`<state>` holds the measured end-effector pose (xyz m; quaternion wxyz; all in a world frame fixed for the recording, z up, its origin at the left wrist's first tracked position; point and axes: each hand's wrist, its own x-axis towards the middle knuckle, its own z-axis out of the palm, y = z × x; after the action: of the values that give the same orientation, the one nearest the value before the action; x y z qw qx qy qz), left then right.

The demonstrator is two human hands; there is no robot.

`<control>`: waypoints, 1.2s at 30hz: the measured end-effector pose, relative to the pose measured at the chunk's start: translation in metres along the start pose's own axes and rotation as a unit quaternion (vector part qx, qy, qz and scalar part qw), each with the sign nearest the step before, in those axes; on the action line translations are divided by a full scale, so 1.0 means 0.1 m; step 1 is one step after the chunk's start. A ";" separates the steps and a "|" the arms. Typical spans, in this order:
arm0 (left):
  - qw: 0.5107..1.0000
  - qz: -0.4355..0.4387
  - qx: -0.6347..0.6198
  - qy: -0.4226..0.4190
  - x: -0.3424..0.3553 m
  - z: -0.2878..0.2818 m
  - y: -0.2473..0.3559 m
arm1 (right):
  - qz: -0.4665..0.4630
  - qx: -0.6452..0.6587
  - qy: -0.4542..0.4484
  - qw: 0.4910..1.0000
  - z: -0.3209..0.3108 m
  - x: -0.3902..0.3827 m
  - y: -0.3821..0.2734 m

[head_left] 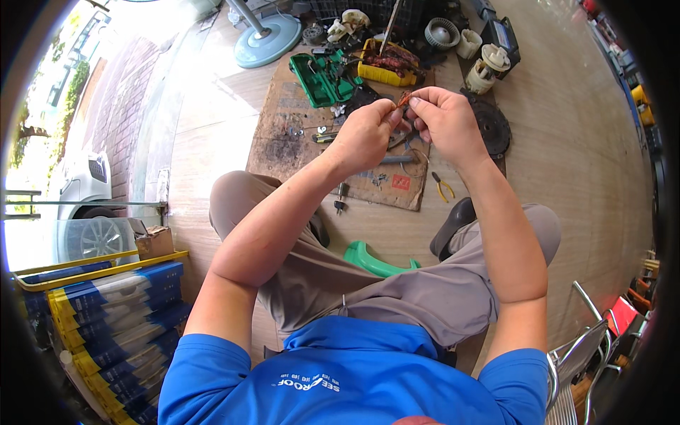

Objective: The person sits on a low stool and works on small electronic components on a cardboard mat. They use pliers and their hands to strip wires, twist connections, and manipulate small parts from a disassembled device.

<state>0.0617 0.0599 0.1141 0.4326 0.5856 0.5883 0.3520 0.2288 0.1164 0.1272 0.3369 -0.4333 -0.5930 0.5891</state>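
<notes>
Both hands meet above the far part of a stained cardboard sheet (273,142). Between their fingertips is a small bundle of copper wire (404,99), reddish-orange and thin. My left hand (367,134) pinches it from the left. From the other side, the thumb and forefinger of my right hand (449,126) grip it. A thin wire loop (423,167) and a grey rod (398,160) lie on the cardboard below them. Left of my left hand rests a utility knife (325,137). Pliers with yellow handles (444,188) lie off the cardboard's right edge.
Beyond the hands are an opened green case (315,85), a yellow tub (382,73) of reddish coils and a black disc (490,127). A pale-blue stand base (268,42) is further off. Stacked blue-yellow packages (117,326) are left; a metal-framed chair (577,354) is right.
</notes>
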 end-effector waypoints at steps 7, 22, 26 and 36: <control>0.994 -0.029 -0.103 -0.023 0.03 0.04 -0.07 | 0.041 0.100 0.003 0.994 0.05 0.00 -0.03; 0.818 -0.086 -0.491 -0.287 -0.06 -0.35 0.02 | 0.010 0.269 -0.205 0.941 -0.02 -0.01 0.00; 0.867 -0.099 -0.432 -0.229 -0.06 -0.28 0.06 | -0.022 0.208 -0.151 0.966 0.00 0.01 0.09; 0.894 -0.057 -0.436 -0.090 -0.04 -0.15 0.09 | -0.081 0.129 -0.078 0.985 0.10 0.08 0.19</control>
<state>0.0508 0.0585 0.1287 0.7148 0.3333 0.3665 0.4935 0.2186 0.1179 0.1063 0.3897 -0.2895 -0.5692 0.6636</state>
